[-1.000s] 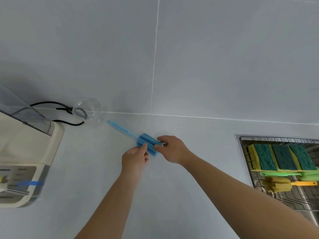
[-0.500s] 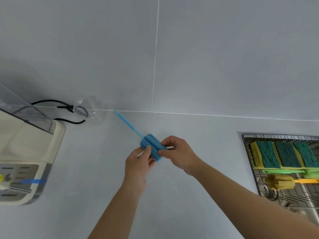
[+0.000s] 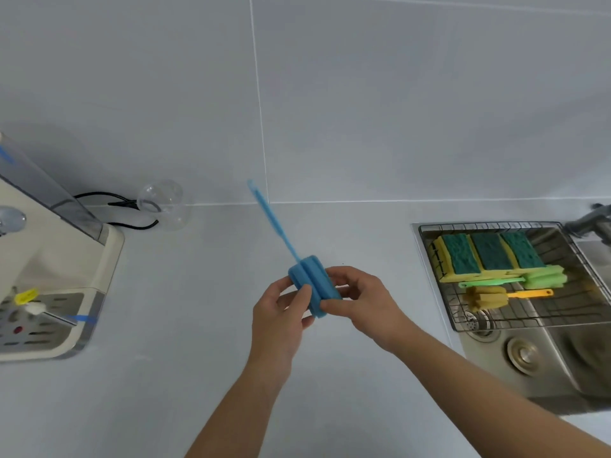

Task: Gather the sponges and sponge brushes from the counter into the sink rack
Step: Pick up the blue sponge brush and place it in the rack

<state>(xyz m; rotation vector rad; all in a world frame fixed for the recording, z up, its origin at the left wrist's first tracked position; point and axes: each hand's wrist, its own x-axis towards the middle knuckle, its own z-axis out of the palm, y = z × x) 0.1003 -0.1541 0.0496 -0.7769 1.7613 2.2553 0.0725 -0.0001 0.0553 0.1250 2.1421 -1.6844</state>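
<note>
A blue sponge brush (image 3: 314, 285) is held above the counter in both hands, its thin handle pointing up and away toward the wall. My left hand (image 3: 281, 319) pinches the foam head from the left and my right hand (image 3: 360, 302) grips it from the right. At the right, the wire sink rack (image 3: 496, 320) holds three yellow-and-green sponges (image 3: 489, 254), a green sponge brush (image 3: 542, 276) and a yellow sponge brush (image 3: 489, 297).
A cream appliance (image 3: 49, 276) stands at the left edge of the grey counter (image 3: 198, 325), with a black cable (image 3: 109, 206) and a clear glass cup (image 3: 163, 204) behind it by the wall. A tap (image 3: 591, 221) overhangs the steel sink (image 3: 545, 358).
Both hands have lifted the blue sponge brush off the counter and drawn it nearer and rightward. Its handle has swung from lying leftward to pointing up.
</note>
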